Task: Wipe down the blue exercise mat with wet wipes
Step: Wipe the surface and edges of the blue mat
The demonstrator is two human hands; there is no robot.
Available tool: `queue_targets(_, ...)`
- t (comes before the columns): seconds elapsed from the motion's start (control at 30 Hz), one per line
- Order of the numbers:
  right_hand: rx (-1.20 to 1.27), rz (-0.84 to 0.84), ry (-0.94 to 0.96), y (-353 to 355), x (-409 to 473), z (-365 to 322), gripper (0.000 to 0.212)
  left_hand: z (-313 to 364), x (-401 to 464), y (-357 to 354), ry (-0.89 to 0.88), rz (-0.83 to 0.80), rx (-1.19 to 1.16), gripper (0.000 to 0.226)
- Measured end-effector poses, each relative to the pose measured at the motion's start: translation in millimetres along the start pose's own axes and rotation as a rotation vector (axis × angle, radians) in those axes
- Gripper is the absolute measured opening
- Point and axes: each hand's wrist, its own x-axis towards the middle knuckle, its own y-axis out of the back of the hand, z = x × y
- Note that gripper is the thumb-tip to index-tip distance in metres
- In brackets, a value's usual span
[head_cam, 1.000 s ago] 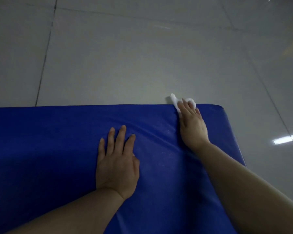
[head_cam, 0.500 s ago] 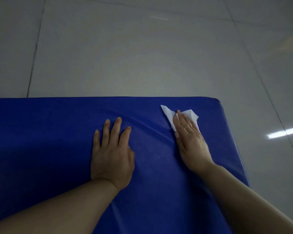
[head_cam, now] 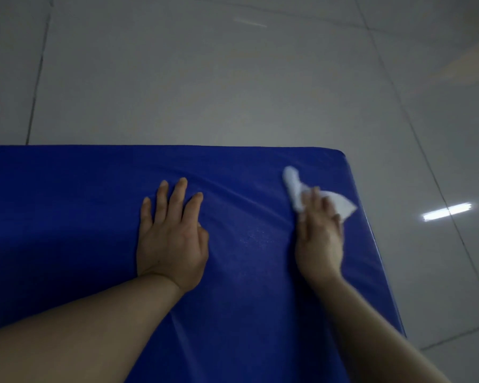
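Grey floor tiles lie past the blue mat — left hand flat, fingers spread; right hand presses the wipe with straight fingers — much mat likely left.

The scene was dim; a ceiling lamp's glare streaked the glossy floor, and the right hand was motion-blurred.

A floor of large pale grey glossy tiles fills the far half of the scene and runs down the right side. Dark grout lines cross it, one on the far left, others slanting on the right. A bright strip of reflected light shines on the tiles at right, a fainter streak farther off.
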Motion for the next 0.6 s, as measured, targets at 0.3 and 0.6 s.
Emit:
queue_targets(0.3, 0.026, 0.024, 0.024, 18.2, -14.2, 56.4, 0.041, -1.0, 0.3, -3.6, -0.004, 0.016, 0.025, 0.053)
queue_targets(0.6, 0.008, 0.022, -0.105, 13.4, -21.5, 37.7, 0.046, -0.8, 1.1, -3.6, -0.005, 0.012, 0.037, 0.057)
